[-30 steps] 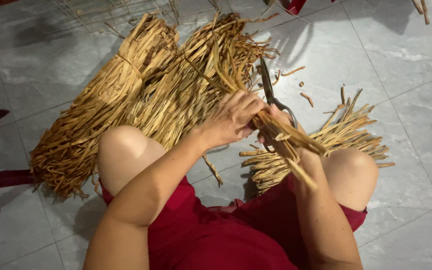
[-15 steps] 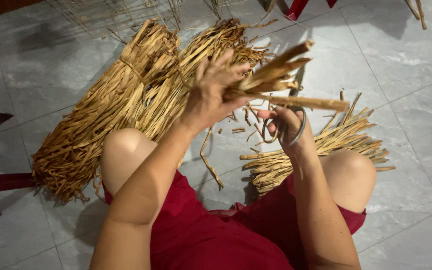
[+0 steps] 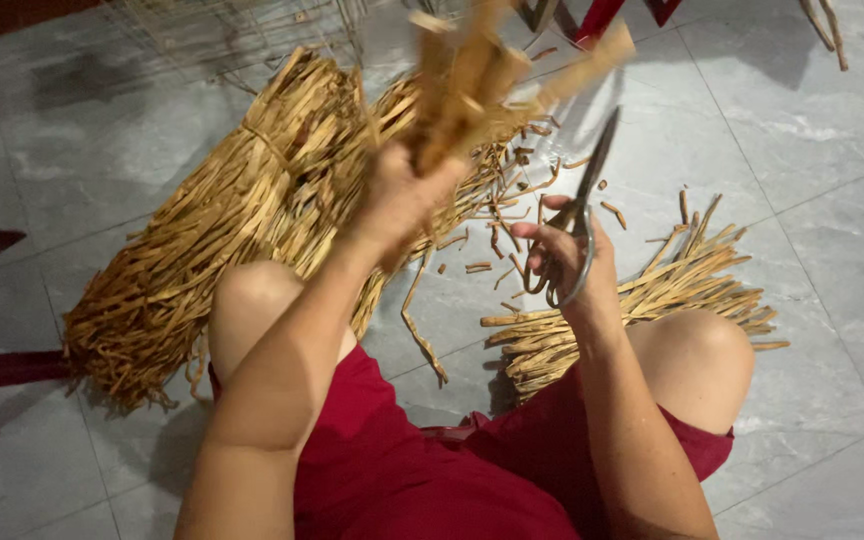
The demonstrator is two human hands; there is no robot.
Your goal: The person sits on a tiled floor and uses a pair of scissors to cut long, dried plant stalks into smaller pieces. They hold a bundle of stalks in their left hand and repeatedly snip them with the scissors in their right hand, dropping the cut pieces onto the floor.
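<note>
The left hand (image 3: 402, 200) is raised and clenched around the lower end of a handful of dry, straw-coloured strips (image 3: 482, 75), which fan upward and away from the fist; the motion blur makes it hard to count them or see their tips clearly. The right hand (image 3: 567, 265) has its fingers through the loops of a pair of scissors (image 3: 582, 215), blades pointing up toward the strips and, as far as can be told, close together rather than spread.

The strips look light and fairly stiff, like split cane or dried stalks: they stand out from the fist without drooping. They are probably brittle at the ends and would slide against each other if held loosely, so a firm grasp near one end, with the bundle squeezed tight as the left hand has it, seems the sound place to hold.

Below the hands, short cut pieces (image 3: 482, 265) lie scattered on the grey tiled floor (image 3: 832, 160). A large tied bundle (image 3: 222, 240) of the same material lies to the left beyond the left knee (image 3: 252, 295), and a smaller heap (image 3: 652, 300) lies near the right knee (image 3: 697, 355). The person wears red clothing (image 3: 432, 480).
</note>
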